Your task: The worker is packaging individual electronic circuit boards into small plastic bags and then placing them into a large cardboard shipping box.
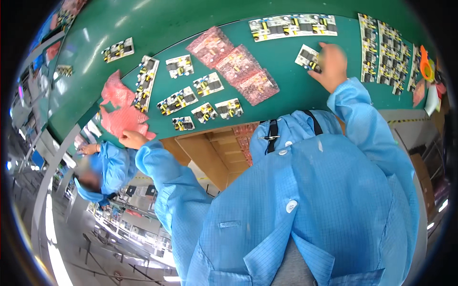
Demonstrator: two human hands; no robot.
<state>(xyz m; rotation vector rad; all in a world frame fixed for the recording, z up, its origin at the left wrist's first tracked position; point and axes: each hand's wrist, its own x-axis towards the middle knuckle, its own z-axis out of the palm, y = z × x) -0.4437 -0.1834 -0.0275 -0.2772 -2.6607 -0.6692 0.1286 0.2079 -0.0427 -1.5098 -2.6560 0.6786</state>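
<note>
My right hand (331, 65) reaches far across the green table (296, 90) and grips a small white circuit board (306, 56) with black and yellow parts. The hand is blurred and covers part of the board. My left hand (131, 139) is at the table's near edge, pinching the lower edge of a crumpled pink bag (122, 119). Another pink bag (116, 90) lies just beyond it. Both arms wear blue coat sleeves.
Several circuit boards (202, 86) lie spread on the table, with a row (292, 26) at the back and a stack (384, 52) at the right. Pink bubble bags (236, 64) lie mid-table. An open cardboard box (214, 152) sits below. Another person in blue (107, 167) works at the left.
</note>
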